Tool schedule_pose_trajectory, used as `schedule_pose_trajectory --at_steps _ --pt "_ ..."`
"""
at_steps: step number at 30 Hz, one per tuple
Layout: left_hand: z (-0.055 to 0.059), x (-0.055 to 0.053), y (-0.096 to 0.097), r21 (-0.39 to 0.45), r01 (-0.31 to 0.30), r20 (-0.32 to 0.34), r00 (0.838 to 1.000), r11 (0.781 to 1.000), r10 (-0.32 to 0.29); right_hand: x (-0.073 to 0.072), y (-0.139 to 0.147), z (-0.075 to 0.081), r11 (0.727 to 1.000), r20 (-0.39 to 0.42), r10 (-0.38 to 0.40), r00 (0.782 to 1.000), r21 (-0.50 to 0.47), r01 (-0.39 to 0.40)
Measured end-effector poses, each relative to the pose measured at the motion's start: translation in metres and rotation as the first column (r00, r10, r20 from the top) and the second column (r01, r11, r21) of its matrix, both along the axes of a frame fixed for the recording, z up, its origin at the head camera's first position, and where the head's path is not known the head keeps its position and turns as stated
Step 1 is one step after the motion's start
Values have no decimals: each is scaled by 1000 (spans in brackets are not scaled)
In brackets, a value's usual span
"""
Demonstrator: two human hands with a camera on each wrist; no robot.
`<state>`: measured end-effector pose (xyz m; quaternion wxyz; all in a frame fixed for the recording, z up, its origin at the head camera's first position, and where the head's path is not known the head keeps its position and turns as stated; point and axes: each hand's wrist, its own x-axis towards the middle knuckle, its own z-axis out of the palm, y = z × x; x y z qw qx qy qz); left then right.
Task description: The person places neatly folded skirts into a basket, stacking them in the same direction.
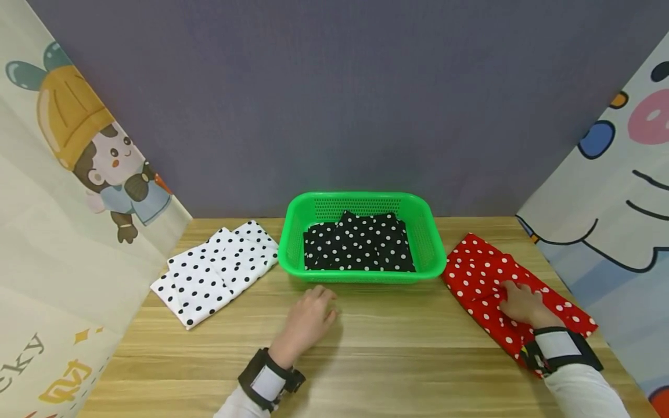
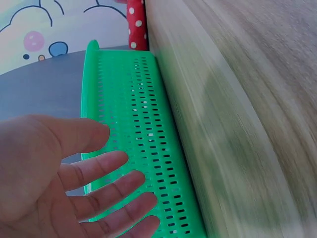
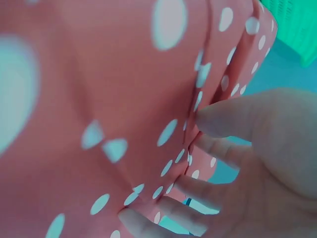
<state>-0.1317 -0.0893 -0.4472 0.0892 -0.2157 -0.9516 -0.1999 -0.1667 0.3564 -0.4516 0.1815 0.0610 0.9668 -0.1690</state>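
Note:
My right hand [image 1: 525, 305] rests on a folded red cloth with white dots [image 1: 478, 264], lying at the right of the table. In the right wrist view, the thumb and spread fingers [image 3: 198, 191] touch its surface near a fold. My left hand [image 1: 308, 319] hovers in front of a green plastic basket [image 1: 360, 277], holding nothing. Its fingers [image 2: 116, 191] are spread and slightly bent, seen against the basket's perforated side in the left wrist view. Inside the basket lies a folded black cloth with white dots [image 1: 360, 244].
A folded white cloth with black dots [image 1: 219, 270] lies left of the basket on the wooden table [image 1: 397, 360]. Behind the table stands a grey wall panel [image 1: 334, 104]. Cartoon-printed sheets flank it, one on the left [image 1: 47, 232] and one on the right [image 1: 622, 191].

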Motion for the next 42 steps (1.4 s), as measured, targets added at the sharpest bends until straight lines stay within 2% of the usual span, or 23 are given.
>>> schedule_pose_trajectory --at_steps 9,16,24,32,37,40,42 --pt "0 1 3 7 14 -1 1000 1000 -14 16 4 -7 998 -106 56 993 -24 -59" --pt "0 2 5 -4 23 -2 1000 1000 -23 34 5 -12 991 -165 82 983 -92 -98" --pt "2 3 9 -12 48 28 998 999 -48 53 1 -18 981 -273 145 951 -82 -174" --pt "2 5 13 -25 68 52 996 997 -66 60 -14 -23 968 -375 247 894 46 -248" --pt "3 6 15 -32 69 58 996 997 -67 62 -24 -20 964 -362 253 897 20 -264" --pt "1 7 15 -37 78 55 996 996 -76 64 -32 -17 961 -332 259 907 -10 -277" --pt "-1 6 16 -44 83 52 995 996 -81 65 -37 -14 955 -290 256 922 -73 -288"
